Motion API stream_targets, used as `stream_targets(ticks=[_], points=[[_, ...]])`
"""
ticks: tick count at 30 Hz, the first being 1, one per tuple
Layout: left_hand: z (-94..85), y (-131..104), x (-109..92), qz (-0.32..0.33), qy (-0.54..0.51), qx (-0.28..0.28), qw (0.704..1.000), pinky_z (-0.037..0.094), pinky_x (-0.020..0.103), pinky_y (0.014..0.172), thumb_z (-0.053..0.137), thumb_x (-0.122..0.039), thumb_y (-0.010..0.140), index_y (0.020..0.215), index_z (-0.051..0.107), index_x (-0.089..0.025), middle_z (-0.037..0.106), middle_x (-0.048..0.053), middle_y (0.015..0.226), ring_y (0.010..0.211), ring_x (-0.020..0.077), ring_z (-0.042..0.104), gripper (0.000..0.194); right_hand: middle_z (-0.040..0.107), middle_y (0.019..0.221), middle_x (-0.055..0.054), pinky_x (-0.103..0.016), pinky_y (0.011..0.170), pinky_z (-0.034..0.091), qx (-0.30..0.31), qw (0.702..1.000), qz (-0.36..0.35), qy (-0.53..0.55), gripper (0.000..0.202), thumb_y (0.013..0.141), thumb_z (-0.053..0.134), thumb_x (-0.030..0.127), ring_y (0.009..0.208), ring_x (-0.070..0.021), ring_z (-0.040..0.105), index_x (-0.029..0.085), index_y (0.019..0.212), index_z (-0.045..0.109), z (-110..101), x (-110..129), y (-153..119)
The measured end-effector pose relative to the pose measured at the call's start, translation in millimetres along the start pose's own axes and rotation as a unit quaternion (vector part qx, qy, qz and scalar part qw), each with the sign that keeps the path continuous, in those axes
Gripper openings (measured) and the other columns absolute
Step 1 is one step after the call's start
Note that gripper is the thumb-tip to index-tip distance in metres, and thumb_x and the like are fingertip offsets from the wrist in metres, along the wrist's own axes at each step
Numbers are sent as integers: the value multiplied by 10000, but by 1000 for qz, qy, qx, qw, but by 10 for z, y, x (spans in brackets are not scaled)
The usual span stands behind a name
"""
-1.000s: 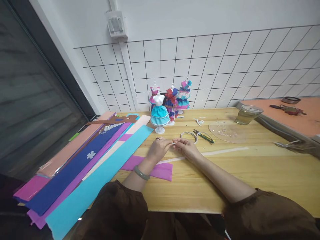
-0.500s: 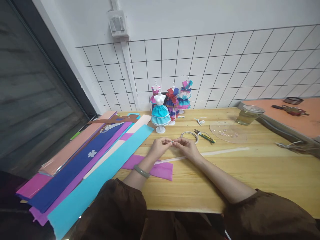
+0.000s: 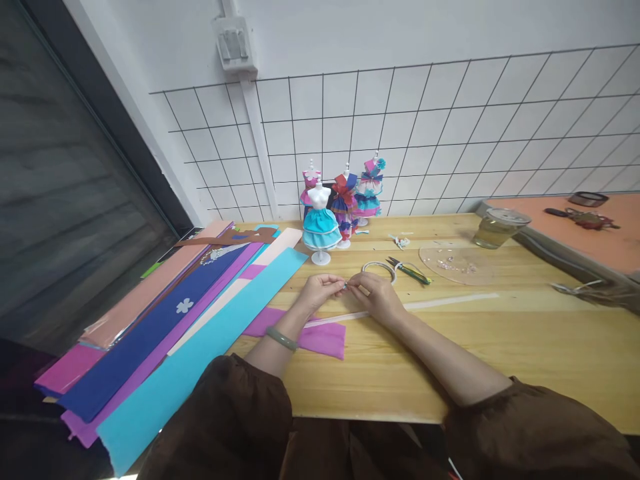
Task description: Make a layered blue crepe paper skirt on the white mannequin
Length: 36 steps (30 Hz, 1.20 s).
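Note:
My left hand (image 3: 320, 293) and my right hand (image 3: 379, 297) meet at the fingertips over the wooden table. Both are pinched around something tiny and pale between them, too small to name. Just behind stands a white mannequin (image 3: 319, 195) in a turquoise skirt (image 3: 321, 229) with white trim. A roll of tape (image 3: 365, 272) and scissors (image 3: 411, 272) lie beyond my right hand. Under my wrists are a purple paper strip (image 3: 325, 339) and a long thin white strip (image 3: 450, 302), which runs out to the right.
Long coloured paper sheets (image 3: 200, 320) cover the table's left side. Several dressed mannequins (image 3: 370, 190) stand by the wall. A clear dish of beads (image 3: 455, 265) and a lidded cup (image 3: 500, 228) are at the right. Keys (image 3: 585, 218) rest on an orange surface (image 3: 620, 240).
The fingers of my right hand have shifted slightly, with the hand turned a little more over. My left hand has barely moved.

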<state>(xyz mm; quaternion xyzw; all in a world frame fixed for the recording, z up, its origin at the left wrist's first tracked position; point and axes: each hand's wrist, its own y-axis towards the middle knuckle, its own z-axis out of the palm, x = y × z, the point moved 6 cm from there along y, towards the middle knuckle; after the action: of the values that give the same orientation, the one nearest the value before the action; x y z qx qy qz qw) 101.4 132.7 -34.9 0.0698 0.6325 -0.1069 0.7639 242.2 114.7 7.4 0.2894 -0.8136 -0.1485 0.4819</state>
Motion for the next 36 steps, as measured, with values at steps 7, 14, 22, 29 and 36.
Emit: stream_targets(ticks=[7,14,22,29,36], points=[[-36,-17,-44,12,-8,-13,1000,491,273,719,782,-282,601,851,643,-93,699,71,759,669,113,637,344,682,937,-122,-393,809,463,16,999,-27,-20,212,839,533,337,882,-232,612,207,872,698,28,78,2],[-6,-33,-99,47,50,-15,998,480,263,736,744,-243,657,936,589,-129,718,70,796,759,154,667,339,698,834,-79,-313,648,465,17,999,39,-21,251,845,526,369,735,-196,613,200,913,699,69,-9,6],[2,-45,-115,36,107,-28,993,485,254,669,688,-228,715,1025,635,-119,720,92,815,762,174,664,332,691,808,-80,-314,665,456,14,994,37,-99,211,851,501,310,735,-200,611,187,845,673,37,-59,-4],[-13,-32,-79,50,138,-56,988,508,306,763,688,-202,700,1074,646,-130,726,88,855,836,204,663,383,699,812,-83,-306,679,430,16,976,6,-215,194,858,467,235,741,-205,623,181,856,654,97,27,-17],[-14,-35,-70,54,122,-107,985,503,336,839,668,-114,673,1042,667,-136,727,81,844,843,210,668,370,689,763,-127,-329,697,353,25,938,-30,-344,229,873,437,175,710,-219,608,138,785,645,217,173,8]])
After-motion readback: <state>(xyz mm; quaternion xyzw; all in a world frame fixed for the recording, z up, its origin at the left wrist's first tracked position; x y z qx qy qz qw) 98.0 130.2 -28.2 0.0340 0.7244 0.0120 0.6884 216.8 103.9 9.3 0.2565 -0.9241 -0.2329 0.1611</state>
